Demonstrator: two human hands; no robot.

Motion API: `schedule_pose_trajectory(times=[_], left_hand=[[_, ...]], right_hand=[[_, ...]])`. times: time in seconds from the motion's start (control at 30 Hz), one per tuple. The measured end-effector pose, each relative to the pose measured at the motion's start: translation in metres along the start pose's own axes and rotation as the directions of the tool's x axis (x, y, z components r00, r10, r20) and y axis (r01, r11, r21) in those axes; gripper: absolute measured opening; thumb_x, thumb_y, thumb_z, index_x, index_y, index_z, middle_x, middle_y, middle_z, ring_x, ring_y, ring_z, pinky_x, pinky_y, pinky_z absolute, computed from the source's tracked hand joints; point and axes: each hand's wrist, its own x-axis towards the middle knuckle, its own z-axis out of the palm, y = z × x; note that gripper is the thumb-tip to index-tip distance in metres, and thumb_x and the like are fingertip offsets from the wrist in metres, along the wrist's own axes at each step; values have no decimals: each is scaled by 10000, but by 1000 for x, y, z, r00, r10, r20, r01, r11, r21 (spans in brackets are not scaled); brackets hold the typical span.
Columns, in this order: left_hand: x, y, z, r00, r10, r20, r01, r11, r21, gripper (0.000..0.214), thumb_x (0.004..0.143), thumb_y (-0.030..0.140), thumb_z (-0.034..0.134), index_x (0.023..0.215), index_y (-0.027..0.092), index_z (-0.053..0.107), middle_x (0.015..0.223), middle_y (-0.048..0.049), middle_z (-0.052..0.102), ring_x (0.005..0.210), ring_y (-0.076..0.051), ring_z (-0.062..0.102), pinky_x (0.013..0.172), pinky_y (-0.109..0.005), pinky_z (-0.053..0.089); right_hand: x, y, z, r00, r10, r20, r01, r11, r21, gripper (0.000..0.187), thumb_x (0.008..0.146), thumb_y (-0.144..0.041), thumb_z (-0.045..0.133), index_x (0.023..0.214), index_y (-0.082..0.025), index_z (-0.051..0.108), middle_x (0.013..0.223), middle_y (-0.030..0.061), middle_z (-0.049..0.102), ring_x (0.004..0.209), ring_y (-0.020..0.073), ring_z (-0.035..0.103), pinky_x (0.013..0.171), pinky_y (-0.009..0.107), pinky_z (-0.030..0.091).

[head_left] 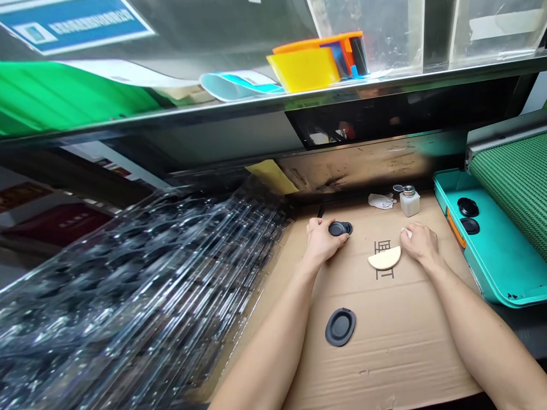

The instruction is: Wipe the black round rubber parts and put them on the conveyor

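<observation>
My left hand (323,239) is closed around a small black round plastic part (338,229), holding it just over the cardboard sheet (384,353). To the right, my right hand (419,239) is curled shut with a bit of something white (407,233) showing at its fingertips; its kind cannot be made out. Between the hands lies a cream half-moon-shaped pad (385,258), near the right fingers. Closer to me, a black rounded part with a recessed middle (341,327) lies flat on the cardboard, touched by neither hand.
Stacked clear plastic trays (141,296) fill the left. Behind the hands stand a small white bottle with a metal top (409,202) and a crumpled white cloth (382,201). At right, a teal bin (508,267) holds black parts, beside a green conveyor belt (517,176). A metal shelf (239,108) crosses above.
</observation>
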Motion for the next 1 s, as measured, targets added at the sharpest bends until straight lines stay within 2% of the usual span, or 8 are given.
schedule_pose_trajectory(times=[0.2, 0.33, 0.4, 0.47, 0.6, 0.7, 0.87, 1.0], left_hand=[[12, -7, 5, 994, -31, 103, 29, 999, 19, 763, 706, 581, 711, 1326, 146, 620, 1228, -166, 574, 1256, -375, 477, 1109, -444, 381], [12, 5, -1, 999, 21, 49, -22, 999, 25, 814, 735, 600, 697, 1382, 127, 557, 1396, -200, 509, 1351, -380, 430, 1149, -461, 340], [15, 28, -7, 995, 98, 0, -98, 994, 44, 772, 765, 602, 668, 1371, 137, 557, 1442, -198, 482, 1376, -387, 407, 1166, -485, 322], [21, 65, -15, 973, 226, -37, -225, 973, 50, 693, 789, 587, 650, 1333, 164, 577, 1443, -173, 504, 1382, -382, 412, 1182, -499, 308], [26, 155, -35, 864, 494, -99, -499, 866, -33, 519, 849, 502, 618, 1262, 188, 632, 1345, -114, 618, 1307, -309, 520, 1171, -442, 351], [27, 191, -46, 835, 524, -168, -546, 828, -131, 427, 901, 419, 567, 1237, 173, 660, 1293, -99, 662, 1191, -257, 607, 1074, -395, 454], [32, 171, -54, 935, 312, -170, -349, 895, -277, 349, 900, 364, 580, 1145, 145, 700, 1145, -108, 742, 983, -218, 695, 882, -348, 538], [34, 173, -57, 941, 301, -156, -335, 895, -293, 287, 866, 345, 643, 1058, 149, 729, 1069, -106, 768, 932, -219, 713, 878, -355, 542]], right_hand=[[0, -1, -2, 1000, -25, 9, 25, 1000, 8, 268, 955, -337, 484, 897, -220, 718, 1024, 69, 722, 916, 193, 648, 719, 267, 381], [-3, -5, -4, 1000, -21, 7, 21, 1000, 11, 267, 957, -313, 477, 906, -197, 712, 1036, 81, 723, 908, 199, 657, 723, 282, 391], [-5, -8, -5, 1000, -1, 4, 1, 1000, 11, 262, 953, -321, 491, 907, -199, 718, 1041, 75, 731, 887, 192, 662, 727, 281, 402], [-5, -9, -6, 1000, -5, 17, 4, 1000, 21, 265, 954, -333, 493, 920, -210, 725, 1054, 67, 738, 897, 193, 666, 743, 282, 416], [-6, -4, -8, 999, -26, 30, 25, 999, 39, 277, 965, -328, 477, 966, -224, 733, 1078, 55, 742, 944, 203, 667, 792, 292, 432], [-7, 2, -8, 999, -32, 35, 29, 998, 60, 289, 967, -311, 466, 1002, -204, 732, 1111, 83, 731, 975, 220, 667, 815, 305, 435], [-1, 3, -3, 998, -28, 62, 24, 998, 60, 296, 970, -311, 453, 999, -208, 730, 1101, 92, 721, 1005, 207, 662, 852, 292, 432], [1, 1, -3, 998, -26, 52, 22, 997, 69, 294, 964, -298, 456, 991, -195, 730, 1095, 94, 722, 993, 209, 663, 852, 291, 430]])
